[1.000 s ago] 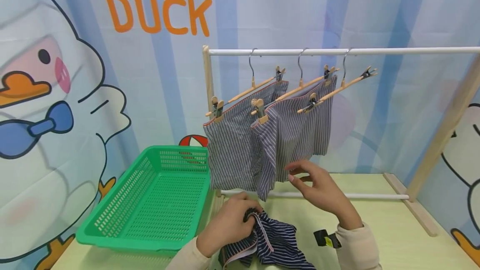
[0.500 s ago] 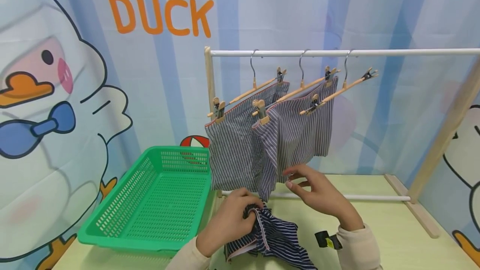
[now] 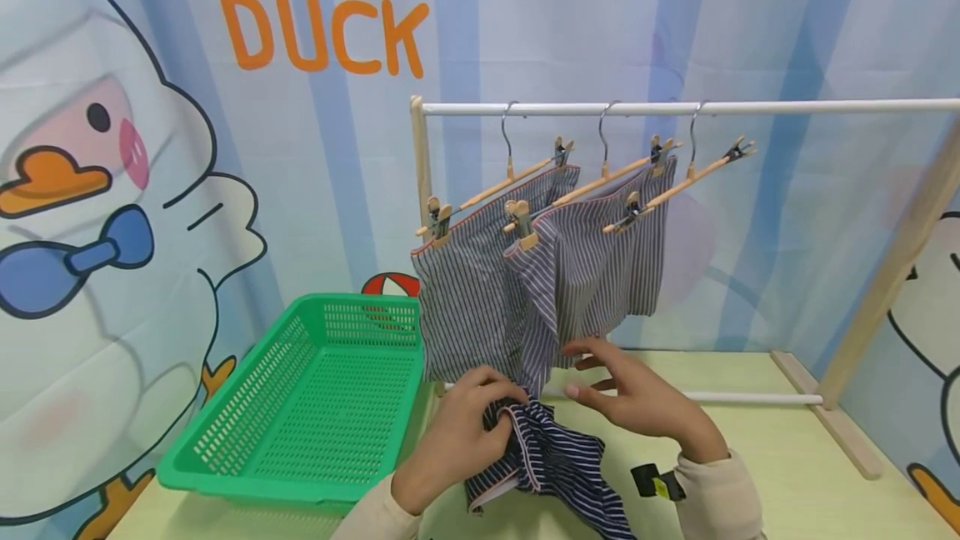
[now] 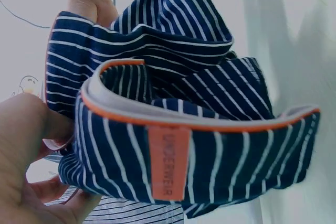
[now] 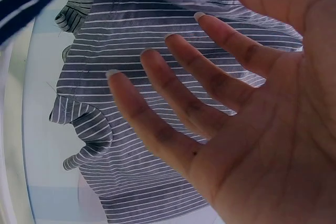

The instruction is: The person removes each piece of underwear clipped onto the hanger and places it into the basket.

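My left hand (image 3: 474, 419) grips a pair of dark navy striped underpants (image 3: 558, 457) near the waistband, just above the table. The left wrist view shows the waistband with orange edging and an orange label (image 4: 169, 163) reading UNDERWEAR; the fingers (image 4: 52, 124) pinch its side. To the right, my right hand (image 3: 630, 390) holds nothing, its fingers spread and slightly bent. Behind it hang grey striped underpants (image 3: 600, 265) clipped to the middle hanger (image 3: 603, 180). A second grey pair (image 3: 468, 307) hangs from the left hanger (image 3: 502, 186). The right hanger (image 3: 686, 183) bears no garment.
A white rail (image 3: 787, 107) on a wooden stand (image 3: 877, 307) carries the hangers. Left of the garments a green plastic basket (image 3: 330, 415) stands on the pale yellow table (image 3: 757, 473), with nothing in it. A duck-printed curtain (image 3: 337, 190) closes off the back.
My left hand has lifted the navy underpants slightly and shifted right with them. The right hand has dropped slightly and moved a little left, still holding nothing.
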`<action>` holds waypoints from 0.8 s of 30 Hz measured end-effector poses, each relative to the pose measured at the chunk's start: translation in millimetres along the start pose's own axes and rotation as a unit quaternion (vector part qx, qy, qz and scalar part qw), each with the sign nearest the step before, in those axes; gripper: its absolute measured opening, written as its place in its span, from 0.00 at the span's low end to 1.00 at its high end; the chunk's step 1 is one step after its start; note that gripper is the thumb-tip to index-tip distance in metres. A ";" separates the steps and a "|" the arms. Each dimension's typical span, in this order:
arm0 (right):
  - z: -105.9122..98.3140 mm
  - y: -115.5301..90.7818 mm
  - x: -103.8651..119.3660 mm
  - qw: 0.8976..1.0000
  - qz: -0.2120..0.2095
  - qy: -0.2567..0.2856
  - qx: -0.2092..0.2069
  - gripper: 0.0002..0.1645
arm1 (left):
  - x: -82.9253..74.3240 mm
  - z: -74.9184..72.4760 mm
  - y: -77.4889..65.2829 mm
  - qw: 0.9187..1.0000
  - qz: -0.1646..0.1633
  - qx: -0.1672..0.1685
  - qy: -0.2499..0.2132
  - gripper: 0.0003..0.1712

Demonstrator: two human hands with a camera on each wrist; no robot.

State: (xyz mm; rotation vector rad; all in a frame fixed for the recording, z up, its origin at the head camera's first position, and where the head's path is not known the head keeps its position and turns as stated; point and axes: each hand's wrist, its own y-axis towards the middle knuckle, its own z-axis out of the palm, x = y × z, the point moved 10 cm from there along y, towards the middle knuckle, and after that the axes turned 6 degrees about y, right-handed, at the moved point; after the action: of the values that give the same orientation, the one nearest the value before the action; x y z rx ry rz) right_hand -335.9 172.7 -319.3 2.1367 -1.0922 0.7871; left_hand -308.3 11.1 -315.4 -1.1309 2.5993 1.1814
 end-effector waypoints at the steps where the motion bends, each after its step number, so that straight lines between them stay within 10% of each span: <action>1: 0.9 0.0 -0.2 1.000 0.002 0.003 0.004 0.32 | -0.6 -1.2 0.0 1.000 0.001 -0.005 -0.003 0.15; 24: 16.9 -1.6 -1.5 0.996 0.023 0.035 0.075 0.44 | -4.7 -17.1 0.8 0.994 0.024 -0.085 -0.057 0.21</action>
State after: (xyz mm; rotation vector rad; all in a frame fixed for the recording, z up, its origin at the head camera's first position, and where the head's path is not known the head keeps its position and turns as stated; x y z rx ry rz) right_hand -331.4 161.9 -331.6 2.1955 -1.0807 0.9854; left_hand -301.5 2.6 -301.3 -0.9999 2.4939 1.4573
